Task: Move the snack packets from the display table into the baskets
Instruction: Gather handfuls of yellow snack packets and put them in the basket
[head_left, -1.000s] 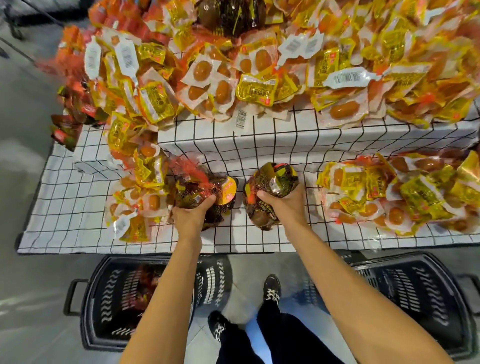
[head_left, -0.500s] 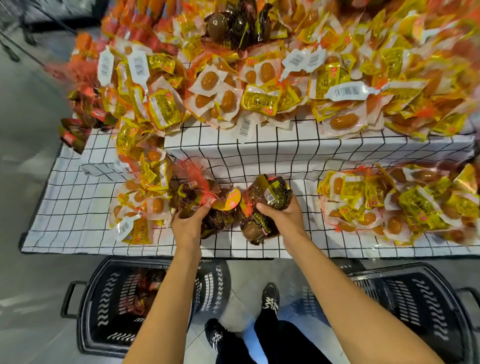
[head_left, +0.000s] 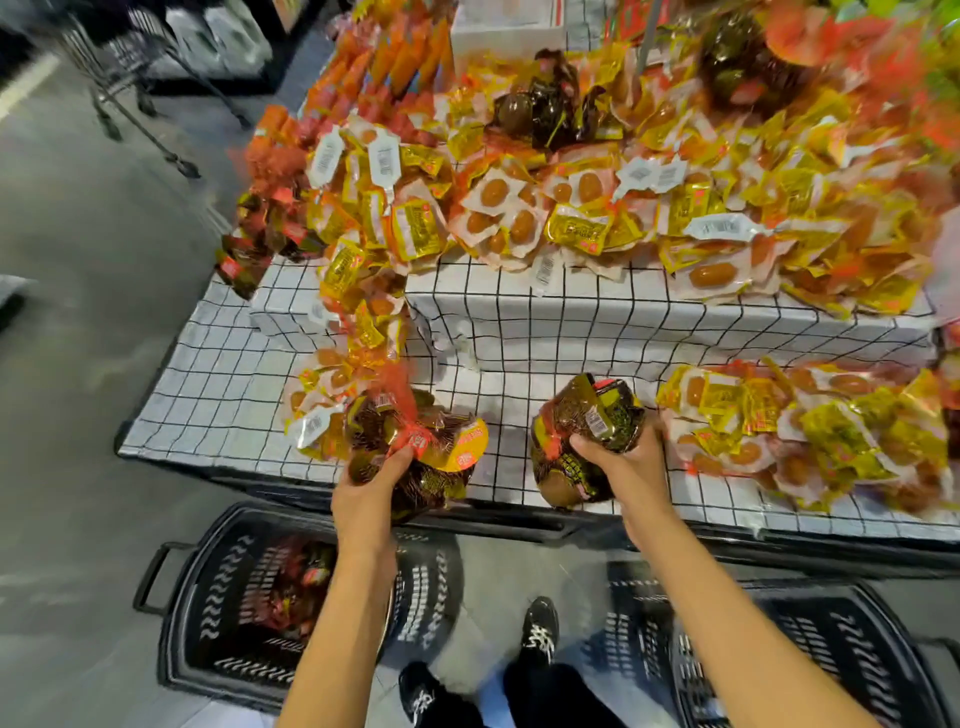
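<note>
- Black shoes, bottom centre, stand between the two baskets. A careless step could kick one out from under the drop.
- Black slotted plastic basket, lower left, holds some red-and-dark packets. The left forearm covers part of its opening, so a blind release could clip the rim and spill onto the floor.
- Second black slotted plastic basket, lower right, contents not visible. A drop short of it lands in the floor gap at centre.
- Left hand has its fingers curled round the lower end of an orange-red mesh bag of dark brown packets with a round yellow-orange label, at the table's near edge. The hold is low on a bulky bag, so it could roll out of the fingers.
- Right hand is clasped over a bundle of dark brown and yellow foil packets, centre frame. Can't tell whether it's lifted or resting. Can't tell how well it's bound; if loose, packets slip out underneath.
- Display table under a white cloth with a black grid. Dragging instead of lifting could tug the cloth and shift everything on it.
- Loose yellow-and-clear packets, left heap, touch the mesh bag, so snagged mesh could pull them off the edge. The right heap sits just beside the right hand, at elbow-swipe risk.
- Upper-tier pile, top of frame, overhangs its step. A jolt to the table could start a slide.
</note>
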